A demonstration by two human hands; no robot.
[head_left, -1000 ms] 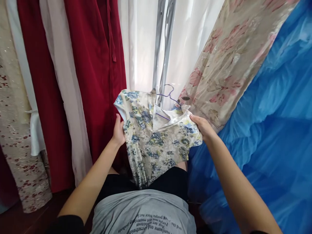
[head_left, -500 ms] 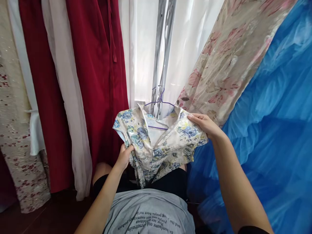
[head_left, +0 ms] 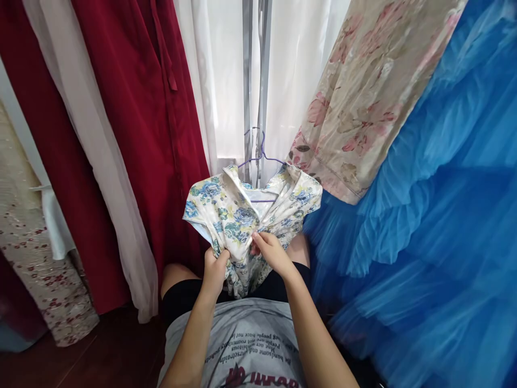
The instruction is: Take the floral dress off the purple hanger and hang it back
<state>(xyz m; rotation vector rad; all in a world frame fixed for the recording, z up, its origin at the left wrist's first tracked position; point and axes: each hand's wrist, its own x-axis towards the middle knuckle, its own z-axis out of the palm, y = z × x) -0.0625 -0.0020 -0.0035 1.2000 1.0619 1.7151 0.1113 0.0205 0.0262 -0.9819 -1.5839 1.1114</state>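
Note:
A short-sleeved floral dress (head_left: 238, 215), cream with blue and yellow flowers, hangs on a purple wire hanger (head_left: 255, 157) in front of me; whether it is a dress or a blouse is hard to make out. My left hand (head_left: 216, 268) is closed on the fabric at its left side, below the sleeve. At the front, near the bottom of the V neckline, my right hand (head_left: 270, 249) pinches the edge of the cloth between thumb and fingers. The garment's lower part bunches over my lap.
Dark red gowns (head_left: 133, 134) and a pale sheer length of fabric (head_left: 97, 151) hang at the left. A white curtain (head_left: 226, 81) with grey metal poles (head_left: 262, 70) stands behind. To the right hang a beige floral garment (head_left: 363, 97) and a blue tulle gown (head_left: 440, 226).
My right hand has left the right shoulder of the floral dress and come down to its front middle. My left hand keeps its hold at the side. The view has shifted slightly.

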